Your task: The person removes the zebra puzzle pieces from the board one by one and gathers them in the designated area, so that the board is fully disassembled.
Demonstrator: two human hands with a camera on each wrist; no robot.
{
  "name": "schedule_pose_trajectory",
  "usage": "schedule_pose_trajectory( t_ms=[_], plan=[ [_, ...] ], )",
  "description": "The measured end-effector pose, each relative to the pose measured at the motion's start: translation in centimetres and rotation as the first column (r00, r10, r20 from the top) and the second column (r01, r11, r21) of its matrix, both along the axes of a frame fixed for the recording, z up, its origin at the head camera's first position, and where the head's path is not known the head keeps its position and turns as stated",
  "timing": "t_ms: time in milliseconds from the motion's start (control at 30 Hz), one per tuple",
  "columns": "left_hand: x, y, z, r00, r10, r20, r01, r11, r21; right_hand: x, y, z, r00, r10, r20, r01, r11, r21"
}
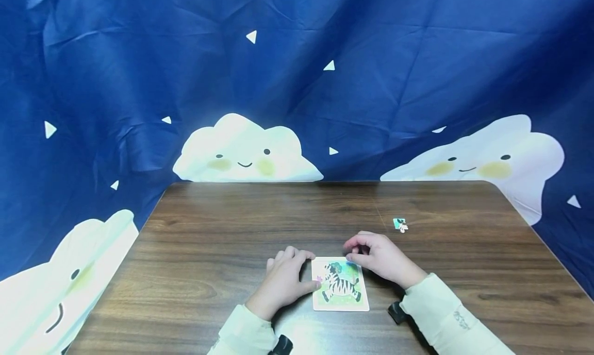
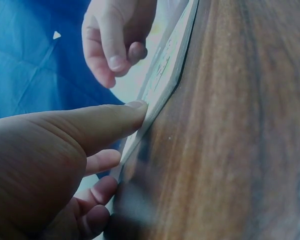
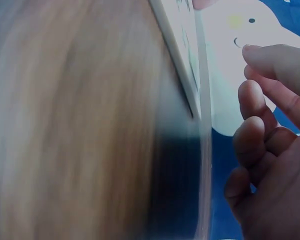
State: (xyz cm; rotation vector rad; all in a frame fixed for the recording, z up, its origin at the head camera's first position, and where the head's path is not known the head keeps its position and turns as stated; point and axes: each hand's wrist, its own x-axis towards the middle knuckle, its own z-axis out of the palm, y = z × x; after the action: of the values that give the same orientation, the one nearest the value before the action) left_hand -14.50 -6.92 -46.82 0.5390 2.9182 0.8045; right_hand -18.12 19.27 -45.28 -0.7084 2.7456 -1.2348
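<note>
A square zebra puzzle board [image 1: 341,293] with a pale border lies flat on the table before the person. The left hand [image 1: 284,279] is at its left side, thumb resting on the left edge and index fingertip at the far left corner. In the left wrist view that thumb [image 2: 110,122] is nearly straight on the board's rim. Over the far right corner is the right hand [image 1: 384,258], its fingers loosely bent. Nothing shows between its thumb and fingers [image 3: 251,97] in the right wrist view. A small teal, black and white jigsaw piece [image 1: 400,224] lies beyond the right hand.
The brown wood-grain table [image 1: 209,231] has rounded far corners. Behind it hangs a blue cloth [image 1: 362,102] with smiling white clouds and small white triangles. Dark wrist straps [image 1: 397,312] sit by the pale sleeves.
</note>
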Motion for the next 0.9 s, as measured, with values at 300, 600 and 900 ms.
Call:
schedule_pose_trajectory(
  t_ms=[300,600,900],
  plan=[
    [-0.1,0.0,-0.3,1.000,-0.003,0.010,0.003,1.000,-0.008,0.1,-2.0,0.1,0.991,0.095,0.091,-0.100,0.994,0.053],
    [-0.2,0.0,-0.4,1.000,-0.009,-0.005,0.009,1.000,-0.011,-0.1,-3.2,0.2,0.975,0.172,0.139,-0.191,0.972,0.136],
    [-0.3,0.0,-0.4,1.000,-0.010,-0.020,0.009,1.000,-0.021,-0.3,-4.0,0.4,0.968,0.201,0.152,-0.230,0.952,0.202]
  ],
)
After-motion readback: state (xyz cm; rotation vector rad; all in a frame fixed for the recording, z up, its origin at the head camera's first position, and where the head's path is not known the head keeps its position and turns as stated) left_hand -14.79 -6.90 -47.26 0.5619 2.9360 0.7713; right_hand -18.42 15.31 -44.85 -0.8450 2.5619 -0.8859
